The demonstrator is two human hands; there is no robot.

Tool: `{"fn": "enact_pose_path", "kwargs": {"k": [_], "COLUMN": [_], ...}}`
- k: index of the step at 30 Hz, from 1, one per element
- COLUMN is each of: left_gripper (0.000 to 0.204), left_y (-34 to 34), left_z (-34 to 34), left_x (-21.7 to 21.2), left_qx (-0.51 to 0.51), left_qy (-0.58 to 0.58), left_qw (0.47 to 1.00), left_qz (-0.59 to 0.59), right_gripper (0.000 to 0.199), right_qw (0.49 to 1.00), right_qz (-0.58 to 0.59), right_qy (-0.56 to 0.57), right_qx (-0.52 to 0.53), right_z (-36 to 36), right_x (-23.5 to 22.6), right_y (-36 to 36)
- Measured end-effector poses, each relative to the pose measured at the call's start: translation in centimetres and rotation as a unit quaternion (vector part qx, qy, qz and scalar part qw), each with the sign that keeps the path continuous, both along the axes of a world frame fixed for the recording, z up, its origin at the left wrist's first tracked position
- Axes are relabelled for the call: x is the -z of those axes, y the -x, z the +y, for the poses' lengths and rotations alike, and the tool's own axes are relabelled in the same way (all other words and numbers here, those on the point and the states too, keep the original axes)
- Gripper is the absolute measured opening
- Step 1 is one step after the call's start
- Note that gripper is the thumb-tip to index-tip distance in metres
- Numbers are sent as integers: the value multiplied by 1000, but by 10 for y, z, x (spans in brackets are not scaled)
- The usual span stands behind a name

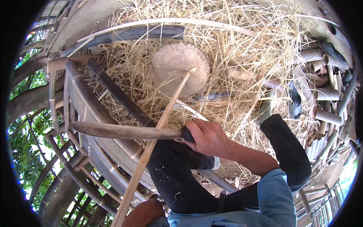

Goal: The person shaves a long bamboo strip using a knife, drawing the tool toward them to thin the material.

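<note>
My right hand [208, 137] is closed round the dark handle of a machete [117, 131]. Its long, worn blade points left and lies across a narrow split-bamboo strip [145, 157]. That strip runs slantwise from the lower edge up to a round wooden block [170, 60], its tip over the block's face. Low in the picture, my left arm and part of my left hand [141, 214] are beside the strip's near end. The fingers there are hidden, so their grip cannot be made out.
Loose straw-like shavings [234, 45] cover the ground round the block. A slatted bamboo bench [98, 151] stands at the left. Cut bamboo tubes [327, 94] are piled at the right. A long pale strip [166, 20] lies beyond the block. My bent legs [177, 178] are close below the blade.
</note>
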State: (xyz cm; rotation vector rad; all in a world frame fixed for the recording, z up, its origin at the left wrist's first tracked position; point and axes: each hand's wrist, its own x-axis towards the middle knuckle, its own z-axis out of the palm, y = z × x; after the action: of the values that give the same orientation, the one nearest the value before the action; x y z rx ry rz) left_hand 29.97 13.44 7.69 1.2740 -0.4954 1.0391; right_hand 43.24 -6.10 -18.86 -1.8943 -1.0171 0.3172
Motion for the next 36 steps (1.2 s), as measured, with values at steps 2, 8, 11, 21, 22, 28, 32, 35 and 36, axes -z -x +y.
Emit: {"fn": "enact_pose_path", "kwargs": {"k": [2, 8, 11, 21, 22, 28, 32, 35, 36], "left_gripper": [16, 16, 17, 20, 20, 22, 24, 25, 25], "left_y": [0, -9, -6, -11, -12, -12, -12, -21, -25], "left_z": [2, 5, 9, 11, 10, 12, 14, 15, 15], "left_x": [1, 9, 8, 12, 12, 8, 2, -1, -2], "left_qx": [-1, 10, 0, 15, 15, 22, 24, 45, 53], "left_qy": [1, 9, 4, 2, 2, -4, -11, -13, -20], "left_qw": [1000, 1000, 1000, 1000, 1000, 1000, 999, 999, 998], "left_qz": [3, 3, 9, 14, 14, 18, 21, 21, 25], "right_gripper": [27, 36, 32, 24, 24, 30, 31, 29, 29], "right_qw": [998, 953, 973, 997, 997, 970, 991, 950, 951], "right_qz": [-9, 74, 64, -32, -34, 4, -4, 115, 110], "right_qy": [45, 262, 185, 64, 63, 222, 127, 270, 266], "right_qx": [35, 136, 121, 33, 32, 100, 33, 107, 111], "right_z": [2, -55, -39, -25, -31, -58, -51, -55, -55], "right_x": [24, 173, 145, 113, 133, 163, 157, 164, 162], "right_y": [-2, -51, -36, -44, -55, -70, -72, -94, -93]}}
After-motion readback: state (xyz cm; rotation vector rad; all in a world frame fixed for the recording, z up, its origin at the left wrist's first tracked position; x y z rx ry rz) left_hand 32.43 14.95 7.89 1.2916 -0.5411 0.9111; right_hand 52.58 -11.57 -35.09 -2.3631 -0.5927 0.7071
